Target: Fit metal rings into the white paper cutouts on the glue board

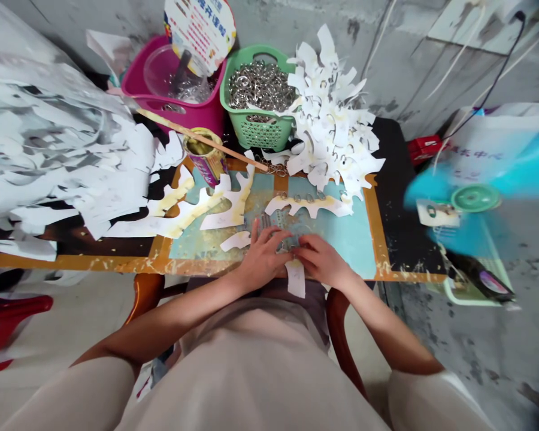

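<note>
My left hand (pixel 266 254) rests over a white scalloped strip (pixel 236 241) near the table's front edge. One of its fingers sticks up, while the thumb and other fingers reach right and close on the strip. Curled fingers of my right hand (pixel 322 258) meet them at the same place, gripping the strip, whose end hangs past the edge toward my lap. Small metal rings by the fingertips are mostly hidden. Just beyond lies another white strip (pixel 312 205) with metal rings along its upper edge. Yellow-smeared white strips (pixel 193 214) lie to the left.
An open can (pixel 209 161) with a wooden stick (pixel 224 146) across it stands behind the strips. Behind are a green basket (pixel 260 129) of metal rings, a magenta basket (pixel 175 111), and a heap of ringed strips (pixel 335 126). Loose white pieces (pixel 72 155) pile up at left; a blurred blue fan (pixel 476 197) is at right.
</note>
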Demonstrator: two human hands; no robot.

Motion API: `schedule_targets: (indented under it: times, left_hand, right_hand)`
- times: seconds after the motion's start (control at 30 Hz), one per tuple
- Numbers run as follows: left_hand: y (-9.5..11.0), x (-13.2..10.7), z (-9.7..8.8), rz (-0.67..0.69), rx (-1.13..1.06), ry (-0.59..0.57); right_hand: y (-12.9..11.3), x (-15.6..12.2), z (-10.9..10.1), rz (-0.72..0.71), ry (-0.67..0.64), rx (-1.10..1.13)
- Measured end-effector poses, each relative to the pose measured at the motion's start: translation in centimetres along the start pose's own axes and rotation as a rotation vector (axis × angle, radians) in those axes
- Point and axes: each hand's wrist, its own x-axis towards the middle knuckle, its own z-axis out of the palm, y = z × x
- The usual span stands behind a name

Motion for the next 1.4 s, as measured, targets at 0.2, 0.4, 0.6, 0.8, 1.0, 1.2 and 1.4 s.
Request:
schedule_targets:
  times: [0.2, 0.4, 0.6, 0.8, 1.0, 1.2, 1.4]
  left_hand:
    - [-1.1, 0.2, 0.3, 0.06, -0.073, -0.066]
    - [-0.7, 0.2, 0.1, 0.031, -0.079, -0.091]
    - [-0.4, -0.1, 0.2, 0.053, -0.032, -0.094]
    - [-0.3, -0.2, 0.7, 0.174, 0.135, -0.029]
    - [-0.4, -0.8, 0.3, 0.195, 0.15, -0.036]
    - [-0.5, -0.3, -1.0, 0.067, -0.008, -0.115]
    - [-0.1, 2.1, -0.1, 0.011, -0.013, -0.144]
  right_hand:
    - [1.4, 0.0, -0.1, -0.113, -0.078, 0.011]
    - [1.7, -1.5, -0.5, -0.109, -0.088, -0.12]
    - [1.3, -2.5, -0.4, 0.048, 0.132, -0.046]
    - [0.0, -2.7, 0.3, -0.02, 0.051, 0.001]
    - [0.0, -2.5, 1.1, -0.008, 0.097, -0.039]
    - [-0.3, -2.6, 1.2, 0.013, 0.141, 0.001]
    - [-0.2, -2.9, 1.3, 0.021, 0.115, -0.065]
